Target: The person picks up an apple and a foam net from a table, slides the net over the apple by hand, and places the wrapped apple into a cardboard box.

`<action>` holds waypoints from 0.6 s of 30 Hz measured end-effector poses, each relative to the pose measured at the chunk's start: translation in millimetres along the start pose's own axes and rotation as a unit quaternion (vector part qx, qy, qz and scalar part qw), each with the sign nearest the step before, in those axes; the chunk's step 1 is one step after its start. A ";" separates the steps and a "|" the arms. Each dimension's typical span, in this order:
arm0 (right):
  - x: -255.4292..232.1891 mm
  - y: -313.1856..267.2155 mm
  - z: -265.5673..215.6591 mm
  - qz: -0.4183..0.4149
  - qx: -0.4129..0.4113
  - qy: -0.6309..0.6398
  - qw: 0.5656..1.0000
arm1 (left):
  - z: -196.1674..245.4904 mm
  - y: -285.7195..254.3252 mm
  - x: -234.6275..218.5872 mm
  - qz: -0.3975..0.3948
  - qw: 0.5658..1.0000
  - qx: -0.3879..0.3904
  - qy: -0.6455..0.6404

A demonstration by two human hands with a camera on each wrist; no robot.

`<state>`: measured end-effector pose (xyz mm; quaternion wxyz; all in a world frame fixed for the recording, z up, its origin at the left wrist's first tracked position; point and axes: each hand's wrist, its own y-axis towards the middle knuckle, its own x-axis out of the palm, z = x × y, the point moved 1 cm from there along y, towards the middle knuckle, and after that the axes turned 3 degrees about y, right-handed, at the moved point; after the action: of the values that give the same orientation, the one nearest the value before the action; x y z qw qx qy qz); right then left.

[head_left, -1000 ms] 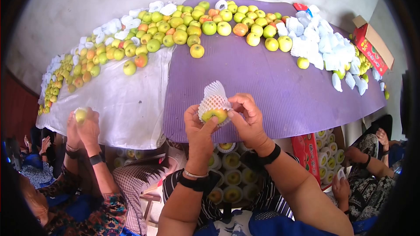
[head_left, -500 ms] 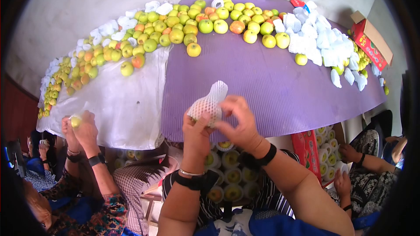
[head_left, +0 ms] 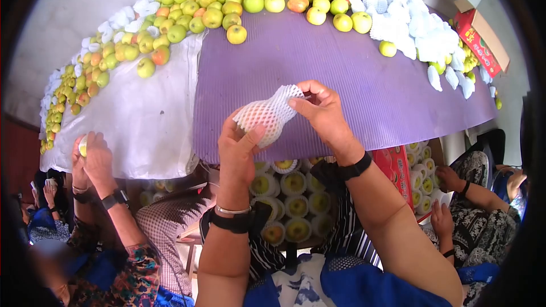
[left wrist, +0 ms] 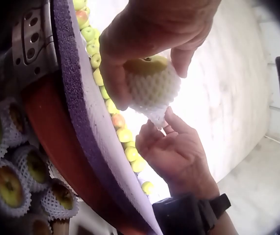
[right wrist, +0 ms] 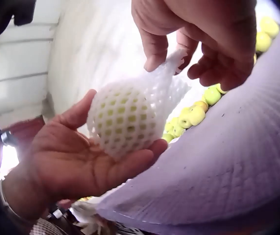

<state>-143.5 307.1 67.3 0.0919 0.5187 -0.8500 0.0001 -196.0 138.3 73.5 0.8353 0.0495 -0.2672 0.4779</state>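
A yellow-green apple [left wrist: 155,64] sits inside a white foam net sleeve [head_left: 263,117], its stem end bare in the left wrist view. My left hand [head_left: 238,149] holds the covered apple, fingers and thumb around its sides. With thumb and finger, my right hand [head_left: 323,115] pinches the sleeve's loose end, which stretches up and to the right from the apple. In the right wrist view the mesh [right wrist: 125,120] covers the apple's round side. Both hands are above the near part of the purple ribbed mat [head_left: 250,71].
Loose apples [head_left: 213,17] lie piled along the far side, with a heap of foam sleeves [head_left: 418,31] at the right. A red carton [head_left: 482,42] stands beyond it. Below the mat's edge are netted apples [head_left: 294,204]. People work on both sides, one holding an apple [head_left: 83,146] at left.
The sleeve now covers more of the apple, and its end leans right. My right hand let go briefly, then took the sleeve's tip. The head view has shifted, moving the pile upward.
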 end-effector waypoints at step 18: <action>-3.2 -5.8 -12.6 -0.060 0.119 0.074 0.988 | -2.7 -1.3 0.1 0.012 0.999 0.036 -0.015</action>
<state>-135.0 308.5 78.6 0.0917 0.5750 -0.8019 0.1339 -193.8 138.6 71.5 0.8231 0.0833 -0.2626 0.4966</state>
